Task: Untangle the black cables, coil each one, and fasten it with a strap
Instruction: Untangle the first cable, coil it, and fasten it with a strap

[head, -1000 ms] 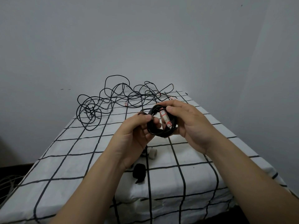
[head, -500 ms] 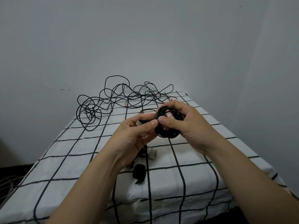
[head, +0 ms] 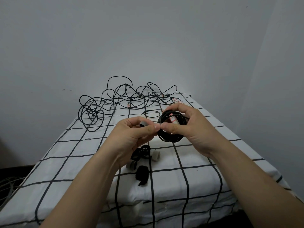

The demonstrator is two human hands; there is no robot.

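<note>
**Strapping a finished coil.** The right hand (head: 189,127) curls round a small coiled cable (head: 171,139) and holds it above the bench (head: 205,170). Its thumb and fingers pinch the turns so they cannot spring apart. The left hand (head: 131,137) pinches a grey-and-black strap (head: 142,123) just beside the coil — placed, it seems, for wrapping round the bundle next. Spare straps (head: 142,175) lie on the checked cloth below the hands, within easy reach. The tangle of black cables (head: 121,99) sits at the far end, well apart — work not yet begun.
</note>
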